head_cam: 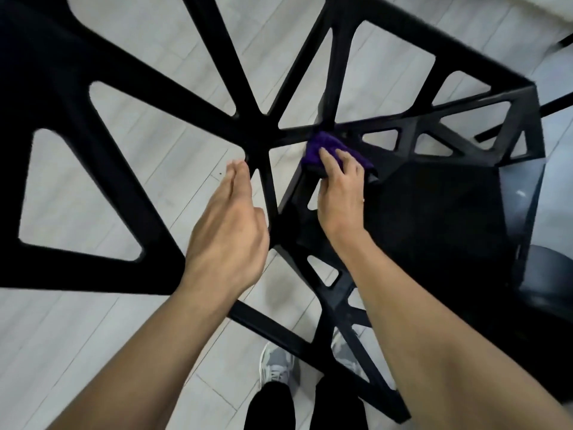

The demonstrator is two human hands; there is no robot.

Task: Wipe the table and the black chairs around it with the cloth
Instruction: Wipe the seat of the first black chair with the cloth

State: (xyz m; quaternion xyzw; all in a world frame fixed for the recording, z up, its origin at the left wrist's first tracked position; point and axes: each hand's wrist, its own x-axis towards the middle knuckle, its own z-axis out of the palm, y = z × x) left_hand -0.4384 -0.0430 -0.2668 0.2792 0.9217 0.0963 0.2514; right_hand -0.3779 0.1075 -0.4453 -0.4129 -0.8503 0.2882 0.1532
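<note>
Step in hand: wiping a black chair, frame section, by my reading. The table is not identifiable from my feed.

Right hand (339,193): fingers bent down over the purple cloth (322,144), holding it bunched and pressed onto a black bar. Thumb hidden under the hand, so I cannot say how it lies.

Cloth: sits at the far-left corner of the seat (434,218), where the chair (483,135) frame bars meet. Part of it hangs over the bar on the seat side.

Left hand (228,231): flat, fingers straight and together, holding nothing. Fingertips are just beside the hub of the spoked backrest (102,113), left of the seat. Contact with the bar: cannot tell.

Outward: the seat is a dark solid panel, right of both hands. Open triangular lattice runs along its far and near edges. Pale plank floor (148,169) shows through every cut-out. A grey shoe (277,364) stands on the near side of the seat, under the frame.

Next move, my judgement: run the cloth along the bar away from the seat corner, then work each spoke. The narrow bars call for wrapping the cloth round them, not a flat pass. The left hand looks placed to steady the backrest.
</note>
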